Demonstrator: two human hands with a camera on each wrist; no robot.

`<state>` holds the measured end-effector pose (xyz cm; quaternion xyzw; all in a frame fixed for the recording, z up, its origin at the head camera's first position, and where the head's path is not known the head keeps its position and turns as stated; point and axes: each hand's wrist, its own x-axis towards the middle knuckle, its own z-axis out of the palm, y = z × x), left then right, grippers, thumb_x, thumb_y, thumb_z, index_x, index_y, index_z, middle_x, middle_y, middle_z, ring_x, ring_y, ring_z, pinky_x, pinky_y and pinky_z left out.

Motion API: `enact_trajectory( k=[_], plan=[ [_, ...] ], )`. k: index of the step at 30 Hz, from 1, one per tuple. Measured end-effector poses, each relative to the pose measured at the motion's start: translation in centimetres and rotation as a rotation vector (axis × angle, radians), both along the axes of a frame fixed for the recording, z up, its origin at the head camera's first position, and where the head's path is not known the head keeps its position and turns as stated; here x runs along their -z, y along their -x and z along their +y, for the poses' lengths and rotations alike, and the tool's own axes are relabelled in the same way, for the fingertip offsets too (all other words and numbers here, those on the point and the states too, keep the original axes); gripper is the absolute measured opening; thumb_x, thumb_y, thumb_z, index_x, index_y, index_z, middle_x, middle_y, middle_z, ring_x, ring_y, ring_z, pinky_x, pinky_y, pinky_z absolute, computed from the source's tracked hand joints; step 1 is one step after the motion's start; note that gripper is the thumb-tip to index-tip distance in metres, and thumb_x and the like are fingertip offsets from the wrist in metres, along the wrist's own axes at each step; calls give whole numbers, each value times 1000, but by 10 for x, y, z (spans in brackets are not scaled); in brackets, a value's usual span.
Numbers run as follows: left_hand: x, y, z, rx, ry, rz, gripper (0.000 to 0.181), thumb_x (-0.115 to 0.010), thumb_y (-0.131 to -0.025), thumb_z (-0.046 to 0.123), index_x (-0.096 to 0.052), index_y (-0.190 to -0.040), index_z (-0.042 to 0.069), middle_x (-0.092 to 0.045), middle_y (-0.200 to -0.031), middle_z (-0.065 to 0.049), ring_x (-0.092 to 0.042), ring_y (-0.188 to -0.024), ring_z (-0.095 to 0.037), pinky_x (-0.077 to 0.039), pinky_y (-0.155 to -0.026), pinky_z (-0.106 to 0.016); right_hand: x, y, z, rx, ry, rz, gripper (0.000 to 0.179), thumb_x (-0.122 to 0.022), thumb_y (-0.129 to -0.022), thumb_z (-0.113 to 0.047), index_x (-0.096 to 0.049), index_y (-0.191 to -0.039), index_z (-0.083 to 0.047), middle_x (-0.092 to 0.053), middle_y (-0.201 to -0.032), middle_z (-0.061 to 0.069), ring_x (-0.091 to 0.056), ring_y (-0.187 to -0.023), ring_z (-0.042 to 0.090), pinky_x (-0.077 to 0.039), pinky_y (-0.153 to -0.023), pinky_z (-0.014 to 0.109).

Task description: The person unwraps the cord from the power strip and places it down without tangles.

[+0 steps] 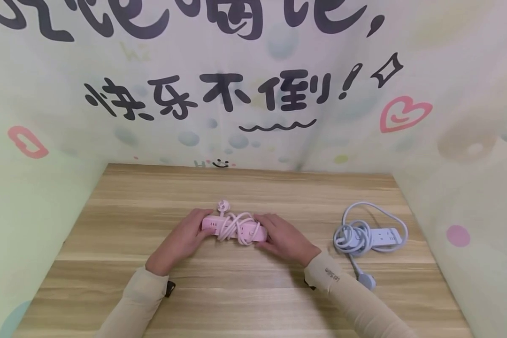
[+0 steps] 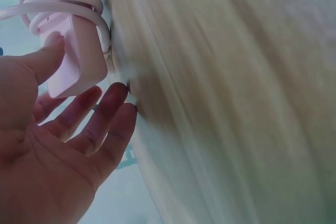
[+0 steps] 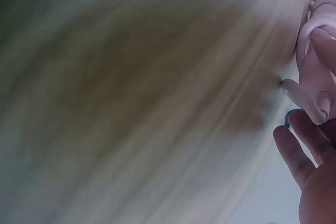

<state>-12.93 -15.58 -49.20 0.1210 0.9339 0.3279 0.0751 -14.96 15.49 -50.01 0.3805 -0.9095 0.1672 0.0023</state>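
Observation:
A pink power strip (image 1: 211,221) lies across the middle of the table, its pale pink cord (image 1: 226,230) wound several times round the body. The plug (image 1: 223,205) sticks out behind it toward the wall. My left hand (image 1: 185,240) holds the left end, thumb on the near side and fingers round the far side. At the opposite end my right hand (image 1: 288,240) grips it the same way. In the left wrist view the thumb (image 2: 50,56) presses on the strip's casing (image 2: 90,59). The right wrist view catches the cord-wrapped strip (image 3: 311,72) only at its edge.
To the right, a bluish-white power strip (image 1: 384,236) lies with its cord (image 1: 366,237) looped round it and its plug (image 1: 366,281) toward the near side. A printed cloth wall (image 1: 219,145) stands behind the wooden table (image 1: 245,300) and along both sides.

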Motion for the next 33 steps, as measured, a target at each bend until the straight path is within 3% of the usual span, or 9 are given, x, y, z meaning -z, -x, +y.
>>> enact_trajectory(
  k=[7, 14, 26, 33],
  plan=[
    [-1, 1, 2, 6, -8, -19, 59, -73, -94, 14, -48, -148, 12, -53, -145, -10, -54, -136, -30, -47, -114, -53, -2, 2, 1, -2, -50, 8, 77, -77, -91, -32, -41, -153, -6, -60, -139, 10, -58, -128, 24, -50, -113, 39],
    [2, 1, 7, -5, -19, -9, 60, -74, -90, 3, -52, -145, 13, -56, -141, -9, -56, -132, -31, -49, -110, -55, -1, 3, 0, 2, -42, -10, 73, -76, -93, -28, -42, -153, -6, -60, -138, 10, -59, -127, 23, -51, -111, 37],
    [0, 4, 19, -24, -18, 12, 56, -72, -92, 5, -54, -143, 15, -55, -143, -3, -53, -138, -29, -47, -115, -51, -5, 5, 5, 40, -5, -84, 74, -76, -92, -24, -40, -153, -3, -62, -132, 14, -61, -120, 25, -55, -106, 38],
    [-3, 8, 25, -53, -62, 77, 53, -72, -91, 6, -56, -140, 17, -56, -141, -1, -54, -136, -26, -47, -115, -50, -11, 10, 9, 46, 8, -69, 77, -74, -93, -22, -35, -156, 0, -63, -131, 16, -62, -119, 26, -55, -105, 37]
  ],
)
